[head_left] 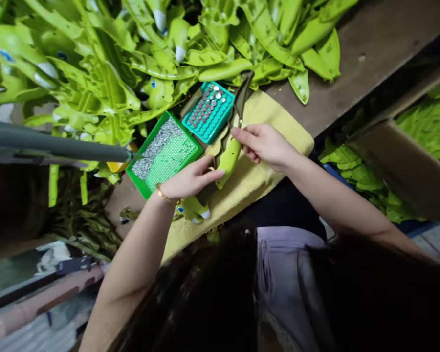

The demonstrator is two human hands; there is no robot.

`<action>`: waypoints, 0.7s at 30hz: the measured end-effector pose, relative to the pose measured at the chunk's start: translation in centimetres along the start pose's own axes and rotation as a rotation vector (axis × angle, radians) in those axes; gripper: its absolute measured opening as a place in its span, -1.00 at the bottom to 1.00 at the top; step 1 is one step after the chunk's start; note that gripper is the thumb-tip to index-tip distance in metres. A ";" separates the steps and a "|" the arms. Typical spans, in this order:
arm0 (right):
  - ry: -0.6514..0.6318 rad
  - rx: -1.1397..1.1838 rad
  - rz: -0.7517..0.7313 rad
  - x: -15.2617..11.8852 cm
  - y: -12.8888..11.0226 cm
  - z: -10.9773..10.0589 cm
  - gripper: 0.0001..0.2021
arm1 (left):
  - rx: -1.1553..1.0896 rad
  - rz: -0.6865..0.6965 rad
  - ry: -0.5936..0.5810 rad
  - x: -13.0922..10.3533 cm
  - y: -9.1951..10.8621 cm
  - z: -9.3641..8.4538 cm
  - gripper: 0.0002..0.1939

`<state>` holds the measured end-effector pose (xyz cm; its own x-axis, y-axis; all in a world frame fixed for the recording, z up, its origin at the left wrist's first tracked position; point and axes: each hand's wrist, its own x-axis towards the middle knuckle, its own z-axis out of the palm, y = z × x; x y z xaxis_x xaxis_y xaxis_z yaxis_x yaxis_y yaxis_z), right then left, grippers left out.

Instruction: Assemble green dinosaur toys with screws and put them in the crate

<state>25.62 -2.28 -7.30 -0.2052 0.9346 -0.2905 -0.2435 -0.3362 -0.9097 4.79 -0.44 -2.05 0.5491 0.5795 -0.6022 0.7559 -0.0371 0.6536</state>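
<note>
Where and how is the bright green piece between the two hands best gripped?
Probably by the upper end of the bright green piece, coming from the right with a thumb-and-finger pinch, as the right hand has it. The piece is long, slim and slanted, so that hold should leave most of its face uncovered; the left hand is at its tapered lower tip.

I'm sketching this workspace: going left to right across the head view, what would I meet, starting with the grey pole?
Grey pole → green basket → teal tray → right hand → brown box.
</note>
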 end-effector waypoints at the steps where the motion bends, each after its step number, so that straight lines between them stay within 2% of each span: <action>1: 0.015 0.019 0.022 -0.1 0.1 0.0 -0.44 | 0.041 0.024 0.046 0.4 0.3 0.0 -0.52; 5: 0.095 -0.047 0.023 -0.4 0.3 0.3 -0.43 | 0.008 0.062 0.256 2.1 1.8 0.5 -0.40; 8: 0.055 -0.045 -0.028 -0.6 0.3 0.7 -0.43 | -0.094 0.129 0.399 2.6 3.1 1.3 -0.38; 11: 0.065 -0.073 -0.154 -0.9 0.9 1.2 -0.47 | -0.183 0.245 0.452 2.7 4.1 2.0 -0.45; 14: 0.175 -0.133 -0.298 -1.0 2.4 1.5 -0.51 | -0.277 0.323 0.502 3.5 4.4 2.4 -0.45; 16: 0.249 -0.161 -0.327 -1.0 3.2 1.1 -0.53 | -0.253 0.315 0.500 4.1 4.2 2.6 -0.45; 18: 0.270 -0.294 -0.290 -1.1 3.0 0.3 -0.52 | -0.150 0.260 0.487 3.9 3.3 2.8 -0.49; 21: 0.180 -0.817 -0.123 -1.1 -0.2 -0.9 -0.46 | 0.147 0.162 0.564 1.2 1.1 3.9 -0.40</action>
<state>26.77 -3.09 -7.08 -0.0508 0.9866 -0.1548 0.5219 -0.1059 -0.8464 7.66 -2.96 -3.85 0.4179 0.8979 -0.1382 0.7420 -0.2497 0.6221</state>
